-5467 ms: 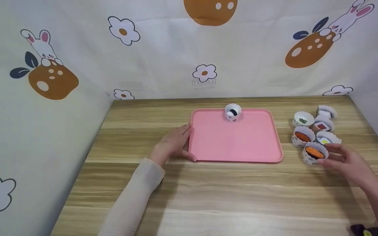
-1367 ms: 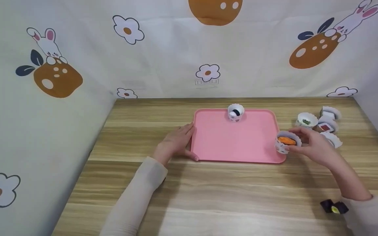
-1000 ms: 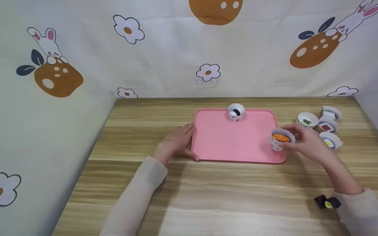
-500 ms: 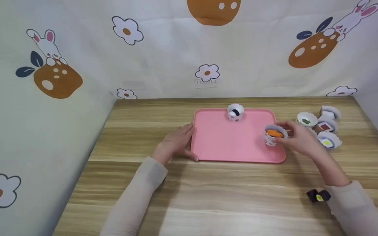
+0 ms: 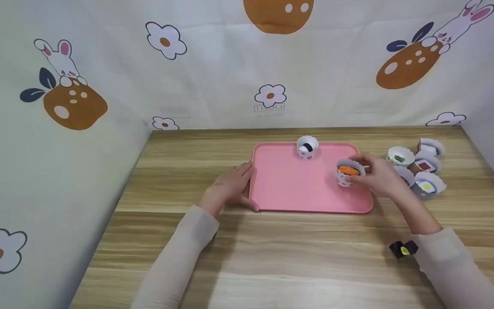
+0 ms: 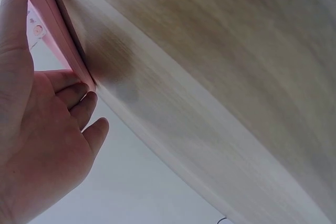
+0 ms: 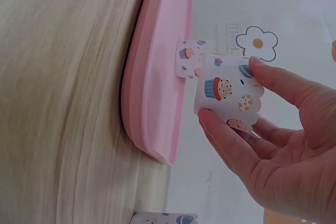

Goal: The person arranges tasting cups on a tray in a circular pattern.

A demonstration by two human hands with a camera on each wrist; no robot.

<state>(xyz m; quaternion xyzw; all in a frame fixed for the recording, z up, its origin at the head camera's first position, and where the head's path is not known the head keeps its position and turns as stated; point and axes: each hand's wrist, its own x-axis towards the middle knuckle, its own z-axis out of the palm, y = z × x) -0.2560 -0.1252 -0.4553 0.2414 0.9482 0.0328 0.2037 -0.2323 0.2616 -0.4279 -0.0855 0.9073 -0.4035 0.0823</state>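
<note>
In the head view my right hand (image 5: 378,175) pinches a scallop-rimmed paper baking cup (image 5: 344,178) between thumb and fingers. An orange-topped toy sushi (image 5: 348,170) sits inside it. The right wrist view shows cupcake pictures on the held cup (image 7: 226,90), raised above the pink tray (image 7: 157,72). My left hand (image 5: 231,185) rests against the left edge of the pink tray (image 5: 302,189), thumb at its near left corner. Its fingertips touch the tray's side in the left wrist view. Another paper cup (image 5: 307,148) with a white-and-black piece stands at the tray's far edge.
Right of the tray, several paper cups cluster: one with green bits (image 5: 400,156), one with a red-centred piece (image 5: 425,165), one with a yellow-and-white piece (image 5: 428,185). A dark ornament (image 5: 404,249) hangs at the right cuff. Patterned cloth (image 5: 212,77) walls the wooden table.
My right hand has lifted the cup with the orange-topped sushi from the right-hand cluster and carried it left over the tray. My left hand stays at the tray's edge.
</note>
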